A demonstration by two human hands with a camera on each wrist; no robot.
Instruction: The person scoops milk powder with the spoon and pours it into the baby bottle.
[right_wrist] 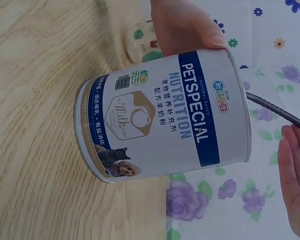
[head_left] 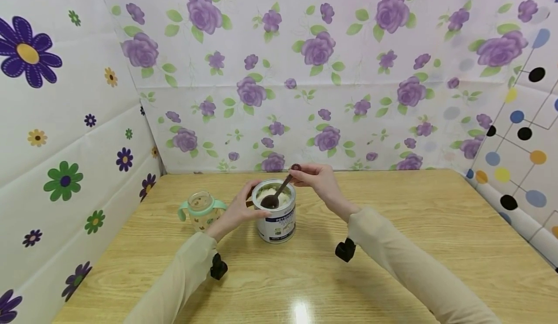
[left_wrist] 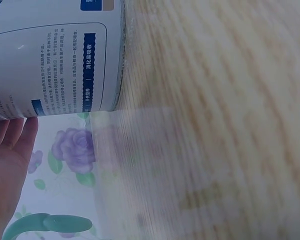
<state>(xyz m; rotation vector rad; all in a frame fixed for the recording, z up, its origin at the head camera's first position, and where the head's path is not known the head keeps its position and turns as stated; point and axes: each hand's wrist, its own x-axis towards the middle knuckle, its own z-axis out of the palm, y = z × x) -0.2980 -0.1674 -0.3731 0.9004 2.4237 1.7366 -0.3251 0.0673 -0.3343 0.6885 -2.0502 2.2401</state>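
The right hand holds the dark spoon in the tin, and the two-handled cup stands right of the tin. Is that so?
Not quite: the two-handled cup stands left of the tin, as the head view shows. The right hand does hold the dark spoon in the tin.

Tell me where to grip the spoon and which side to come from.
Pinch the dark spoon near the top of its handle, coming from the right: it slants up and rightward over the rim of the tin, with its bowl low inside, so the upper end seems easiest to reach. The right hand pinches there now.
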